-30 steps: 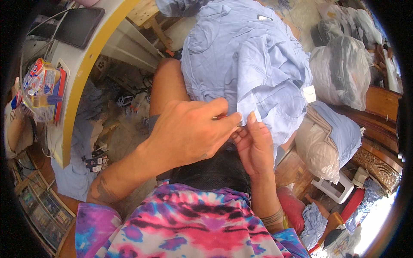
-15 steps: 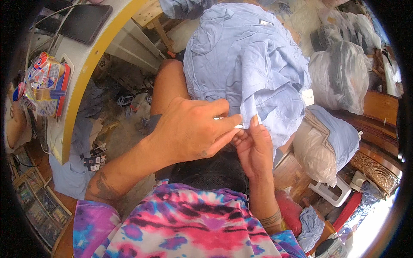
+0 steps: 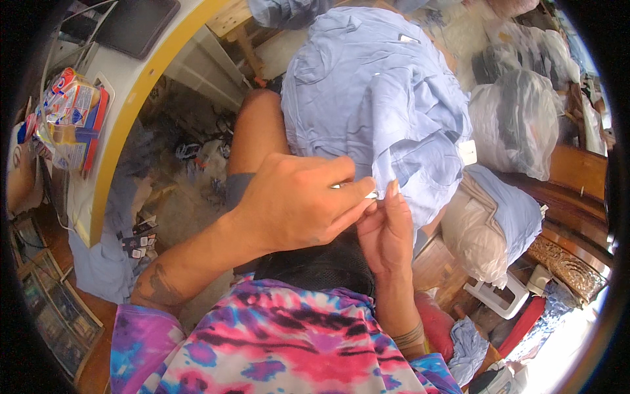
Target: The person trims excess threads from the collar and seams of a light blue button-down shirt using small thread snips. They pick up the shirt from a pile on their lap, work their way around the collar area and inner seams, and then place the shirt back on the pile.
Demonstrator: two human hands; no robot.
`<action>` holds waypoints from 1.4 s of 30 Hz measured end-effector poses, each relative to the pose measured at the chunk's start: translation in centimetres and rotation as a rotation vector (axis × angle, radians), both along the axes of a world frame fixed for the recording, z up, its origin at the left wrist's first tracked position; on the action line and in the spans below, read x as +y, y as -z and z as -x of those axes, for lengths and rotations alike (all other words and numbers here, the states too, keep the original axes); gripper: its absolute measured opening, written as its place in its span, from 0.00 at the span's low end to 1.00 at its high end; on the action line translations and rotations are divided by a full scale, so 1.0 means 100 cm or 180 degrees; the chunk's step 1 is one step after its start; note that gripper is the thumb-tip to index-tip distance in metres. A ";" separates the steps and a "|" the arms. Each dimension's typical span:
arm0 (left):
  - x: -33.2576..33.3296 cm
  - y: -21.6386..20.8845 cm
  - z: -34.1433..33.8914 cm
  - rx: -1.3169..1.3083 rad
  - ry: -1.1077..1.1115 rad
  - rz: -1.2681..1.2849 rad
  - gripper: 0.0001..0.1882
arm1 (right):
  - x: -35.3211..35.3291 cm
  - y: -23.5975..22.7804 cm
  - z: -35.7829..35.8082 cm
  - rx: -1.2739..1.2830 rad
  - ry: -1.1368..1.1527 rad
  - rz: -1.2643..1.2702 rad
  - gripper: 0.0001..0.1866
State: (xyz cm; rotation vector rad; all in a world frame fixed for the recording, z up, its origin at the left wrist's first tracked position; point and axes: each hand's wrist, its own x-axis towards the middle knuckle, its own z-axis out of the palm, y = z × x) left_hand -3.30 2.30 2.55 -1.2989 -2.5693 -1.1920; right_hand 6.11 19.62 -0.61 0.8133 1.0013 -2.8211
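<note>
A light blue cloth garment (image 3: 341,85) lies bunched over my lap, with a white tag (image 3: 468,152) at its right side. My left hand (image 3: 289,203) is closed around a slim white tool (image 3: 371,195); most of it is hidden in the fist, so its kind does not show. The tool's end meets the cloth's edge beside my right thumb. Palm turned up, my right hand (image 3: 388,230) pinches that folded edge between thumb and fingers.
To the left, a yellow-edged table (image 3: 134,98) carries a dark tablet (image 3: 136,26) and a colourful package (image 3: 71,121). On the right stand a clear plastic bag (image 3: 515,125) of clothing, a stack of folded cloth (image 3: 489,223) and a white plastic stool (image 3: 502,299).
Both hands stay at the same edge of the garment, shifted very slightly right in view. Their grips look the same, and the surroundings have shifted a little with the head.
</note>
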 end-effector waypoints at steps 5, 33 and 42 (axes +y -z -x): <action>-0.003 0.000 -0.002 0.0082 0.0001 0.0014 0.13 | -0.001 0.002 -0.001 -0.0075 0.0042 -0.0050 0.13; 0.034 0.040 -0.026 -0.3794 -0.0583 -0.1758 0.10 | 0.002 -0.031 -0.026 -0.0505 -0.0070 -0.2412 0.08; 0.046 0.035 -0.040 -0.5309 -0.0721 -0.2153 0.10 | 0.002 -0.030 -0.028 -0.0223 0.0188 -0.2982 0.12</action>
